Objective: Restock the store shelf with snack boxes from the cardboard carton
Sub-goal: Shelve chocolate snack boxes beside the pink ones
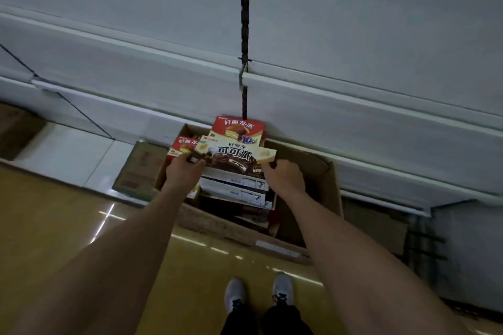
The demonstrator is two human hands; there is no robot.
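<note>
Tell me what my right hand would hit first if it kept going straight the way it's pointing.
Probably the shelf base behind the carton; the right hand, gripping the brown snack box, points that way. Depth is unclear.

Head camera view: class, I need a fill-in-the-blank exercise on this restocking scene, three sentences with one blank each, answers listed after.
1. The left hand and right hand grip opposite ends of a stack of ______.
2. The stack is above an open ______ carton standing on the floor.
3. Behind the stack, the upright snack box is mainly ______ in colour.

Missing words: snack boxes; cardboard; red
</note>
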